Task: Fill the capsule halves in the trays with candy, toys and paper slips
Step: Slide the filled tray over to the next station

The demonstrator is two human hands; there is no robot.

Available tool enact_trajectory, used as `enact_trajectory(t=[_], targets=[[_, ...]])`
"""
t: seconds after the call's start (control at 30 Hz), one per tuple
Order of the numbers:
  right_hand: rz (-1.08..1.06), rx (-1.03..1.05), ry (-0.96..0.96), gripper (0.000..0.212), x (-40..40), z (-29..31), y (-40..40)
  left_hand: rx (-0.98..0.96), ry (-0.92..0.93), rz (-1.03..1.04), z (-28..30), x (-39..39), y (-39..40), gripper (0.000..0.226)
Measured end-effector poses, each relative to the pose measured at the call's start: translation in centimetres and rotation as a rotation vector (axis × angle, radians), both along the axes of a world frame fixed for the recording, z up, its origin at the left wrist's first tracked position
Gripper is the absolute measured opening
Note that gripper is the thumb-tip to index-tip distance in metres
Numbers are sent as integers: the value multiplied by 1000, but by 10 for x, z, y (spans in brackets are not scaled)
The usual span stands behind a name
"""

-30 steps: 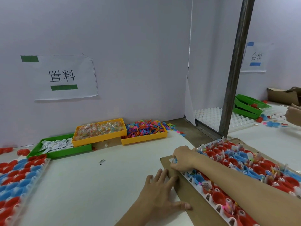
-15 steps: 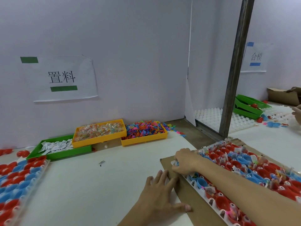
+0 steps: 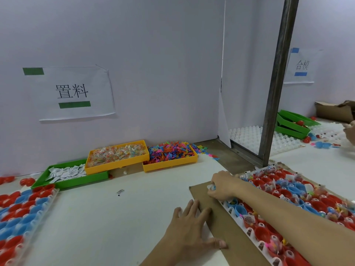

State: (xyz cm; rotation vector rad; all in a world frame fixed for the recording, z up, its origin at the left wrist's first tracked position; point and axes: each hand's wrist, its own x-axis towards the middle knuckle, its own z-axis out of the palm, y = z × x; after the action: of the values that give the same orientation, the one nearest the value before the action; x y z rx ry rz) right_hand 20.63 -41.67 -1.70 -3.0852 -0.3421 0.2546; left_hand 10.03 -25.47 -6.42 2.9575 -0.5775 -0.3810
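Her left hand (image 3: 192,227) lies spread flat on the cardboard sheet (image 3: 226,227), steadying it, while beyond it her right hand (image 3: 221,187) curls round the filled tray's (image 3: 247,230) corner, probably to shift it.

Pale lilac partition walls (image 3: 163,64) with paper signs (image 3: 73,93), dark metal post (image 3: 276,83).

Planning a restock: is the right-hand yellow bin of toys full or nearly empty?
Full. The yellow toy bin is heaped above its rim with colourful toys, and a few lie spilled beside it.
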Motion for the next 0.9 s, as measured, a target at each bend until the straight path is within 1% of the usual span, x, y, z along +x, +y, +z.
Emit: enact_trajectory(t=[0.13, 0.2, 0.27, 0.33, 0.4, 0.47, 0.73, 0.9], targets=[[5, -28, 14, 29, 2, 1, 1, 12, 4, 1, -2, 2, -2, 102], [16, -6, 8, 29, 3, 1, 1, 9, 0, 5, -3, 3, -4, 103], [27, 43, 0, 32, 3, 3, 0, 2, -4, 5, -3, 3, -6, 105], [36, 74, -14, 38, 4, 3, -1, -5, -12, -1, -2, 4, -10, 113], [43, 81, -22, 38, 4, 1, -2, -7, -21, -5, -1, 5, -16, 121], [42, 85, -25, 37, 4, 0, -4, -3, -29, -7, -1, 8, -20, 124], [21, 139, 1, 41, 13, 4, -21, -56, -37, -9, -5, 13, -31, 124], [9, 146, -7, 42, 18, 4, -28, -37, -52, -27, -1, 19, -37, 123]])
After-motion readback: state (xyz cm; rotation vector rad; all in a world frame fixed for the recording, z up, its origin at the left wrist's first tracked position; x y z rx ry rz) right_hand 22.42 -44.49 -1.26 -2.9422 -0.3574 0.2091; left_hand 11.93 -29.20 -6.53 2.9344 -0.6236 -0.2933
